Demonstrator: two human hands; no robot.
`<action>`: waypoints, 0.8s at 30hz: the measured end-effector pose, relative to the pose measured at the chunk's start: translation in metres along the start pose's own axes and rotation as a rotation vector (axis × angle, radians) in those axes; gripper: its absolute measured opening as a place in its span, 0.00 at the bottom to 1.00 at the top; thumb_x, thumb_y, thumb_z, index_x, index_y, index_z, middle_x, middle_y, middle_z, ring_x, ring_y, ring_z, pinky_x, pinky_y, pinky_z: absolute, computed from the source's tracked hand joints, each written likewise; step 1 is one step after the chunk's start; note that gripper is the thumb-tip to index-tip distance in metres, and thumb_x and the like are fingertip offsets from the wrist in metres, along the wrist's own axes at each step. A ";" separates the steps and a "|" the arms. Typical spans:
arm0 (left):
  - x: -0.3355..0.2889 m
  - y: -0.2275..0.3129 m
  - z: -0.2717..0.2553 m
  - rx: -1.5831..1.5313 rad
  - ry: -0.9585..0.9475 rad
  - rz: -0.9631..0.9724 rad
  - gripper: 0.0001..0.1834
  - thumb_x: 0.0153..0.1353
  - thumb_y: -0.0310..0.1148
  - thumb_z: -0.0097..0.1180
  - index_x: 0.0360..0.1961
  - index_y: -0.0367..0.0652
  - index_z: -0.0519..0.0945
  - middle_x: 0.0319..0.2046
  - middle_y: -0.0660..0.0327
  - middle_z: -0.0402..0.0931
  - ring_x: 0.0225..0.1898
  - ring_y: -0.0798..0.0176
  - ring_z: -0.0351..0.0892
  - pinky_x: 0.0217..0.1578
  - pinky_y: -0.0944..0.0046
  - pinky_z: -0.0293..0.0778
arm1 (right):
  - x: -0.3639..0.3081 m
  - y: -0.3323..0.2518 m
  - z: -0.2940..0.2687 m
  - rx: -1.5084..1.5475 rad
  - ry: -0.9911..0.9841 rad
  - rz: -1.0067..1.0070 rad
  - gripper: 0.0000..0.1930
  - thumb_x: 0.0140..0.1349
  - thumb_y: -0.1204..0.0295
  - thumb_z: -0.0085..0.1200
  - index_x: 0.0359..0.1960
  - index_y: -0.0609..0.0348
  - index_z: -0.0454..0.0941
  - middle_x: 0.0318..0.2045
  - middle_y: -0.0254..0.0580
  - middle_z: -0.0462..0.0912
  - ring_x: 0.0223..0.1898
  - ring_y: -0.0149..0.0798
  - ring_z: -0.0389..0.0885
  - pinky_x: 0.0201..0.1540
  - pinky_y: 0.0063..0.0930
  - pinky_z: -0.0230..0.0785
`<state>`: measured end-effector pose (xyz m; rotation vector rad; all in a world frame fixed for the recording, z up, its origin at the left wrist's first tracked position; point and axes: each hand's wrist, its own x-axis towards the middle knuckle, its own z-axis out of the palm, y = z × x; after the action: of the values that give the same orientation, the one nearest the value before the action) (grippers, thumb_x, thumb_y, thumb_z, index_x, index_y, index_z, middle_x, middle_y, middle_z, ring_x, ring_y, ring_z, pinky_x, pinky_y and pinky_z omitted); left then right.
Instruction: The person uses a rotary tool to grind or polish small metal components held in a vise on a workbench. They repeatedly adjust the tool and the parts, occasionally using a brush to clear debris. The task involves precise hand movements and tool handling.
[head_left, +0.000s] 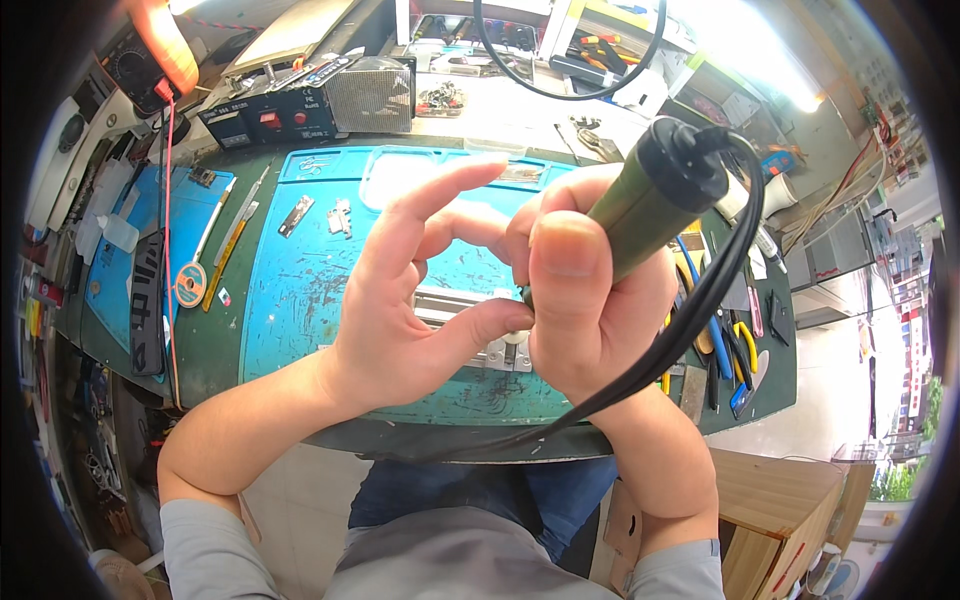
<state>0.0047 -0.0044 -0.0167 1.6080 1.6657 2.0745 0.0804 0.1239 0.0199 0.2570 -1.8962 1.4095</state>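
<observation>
My right hand (600, 290) is wrapped round a green corded power tool (645, 215), shaped like a thick pen with a black cap. It is tilted with its cord end up toward me; its working tip is mostly hidden behind my fingers. My left hand (400, 300) curves beside it, thumb and fingers apart, its fingertips close to the right hand's fingers. I see nothing held in it. Below both hands, a metal clamp-like fixture (508, 352) lies on the blue work mat (300, 290), partly covered by them.
A black cord (690, 330) loops from the tool down past my right forearm. Pliers and hand tools (740, 350) lie at the right. Small metal parts (340, 217) rest on the mat. A black bench unit (285, 120) stands at the back left, near a solder spool (188, 285).
</observation>
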 end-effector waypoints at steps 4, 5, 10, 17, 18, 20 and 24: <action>-0.001 0.000 -0.001 -0.031 -0.008 -0.033 0.46 0.49 0.21 0.71 0.67 0.33 0.58 0.56 0.56 0.69 0.47 0.62 0.79 0.53 0.60 0.72 | 0.000 0.000 0.000 -0.015 -0.005 -0.004 0.21 0.70 0.53 0.48 0.35 0.62 0.68 0.23 0.32 0.71 0.24 0.23 0.67 0.27 0.18 0.60; -0.001 0.000 0.000 -0.044 0.003 -0.039 0.46 0.49 0.21 0.71 0.67 0.33 0.58 0.56 0.56 0.69 0.47 0.62 0.79 0.53 0.60 0.72 | 0.000 0.000 0.000 -0.021 -0.003 -0.007 0.21 0.70 0.53 0.48 0.35 0.62 0.68 0.23 0.32 0.71 0.24 0.23 0.67 0.27 0.19 0.60; 0.001 0.003 0.002 -0.001 0.030 -0.011 0.45 0.49 0.21 0.71 0.67 0.34 0.59 0.55 0.56 0.70 0.48 0.61 0.79 0.53 0.61 0.72 | 0.001 -0.002 -0.001 -0.030 -0.011 0.007 0.21 0.70 0.53 0.48 0.34 0.63 0.68 0.23 0.32 0.71 0.24 0.22 0.67 0.27 0.19 0.60; 0.000 0.000 0.001 -0.035 0.004 -0.014 0.45 0.48 0.21 0.71 0.66 0.34 0.59 0.51 0.57 0.73 0.48 0.62 0.79 0.54 0.61 0.70 | -0.001 -0.001 -0.002 -0.059 -0.020 0.034 0.21 0.70 0.53 0.48 0.34 0.63 0.68 0.22 0.31 0.71 0.24 0.22 0.68 0.26 0.18 0.60; 0.000 0.000 0.000 -0.030 0.001 -0.007 0.45 0.48 0.21 0.71 0.66 0.34 0.59 0.50 0.57 0.74 0.48 0.62 0.79 0.54 0.61 0.70 | -0.001 0.000 -0.002 -0.056 -0.011 0.014 0.21 0.69 0.53 0.49 0.34 0.63 0.68 0.22 0.31 0.71 0.24 0.23 0.68 0.26 0.18 0.60; 0.001 -0.001 0.001 -0.040 -0.001 -0.001 0.45 0.48 0.22 0.71 0.66 0.34 0.59 0.50 0.57 0.74 0.48 0.62 0.79 0.54 0.61 0.70 | -0.001 0.004 0.000 -0.040 0.018 -0.047 0.21 0.69 0.54 0.50 0.35 0.64 0.68 0.23 0.32 0.71 0.24 0.23 0.69 0.26 0.18 0.61; 0.002 0.002 0.002 -0.050 0.009 0.015 0.46 0.48 0.22 0.72 0.66 0.34 0.59 0.50 0.57 0.74 0.47 0.62 0.79 0.53 0.61 0.70 | 0.000 0.001 0.001 -0.022 0.025 -0.104 0.20 0.68 0.56 0.51 0.36 0.66 0.69 0.25 0.33 0.72 0.25 0.25 0.70 0.27 0.19 0.63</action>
<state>0.0063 -0.0028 -0.0139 1.6038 1.5963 2.1149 0.0800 0.1235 0.0192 0.3220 -1.8502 1.3161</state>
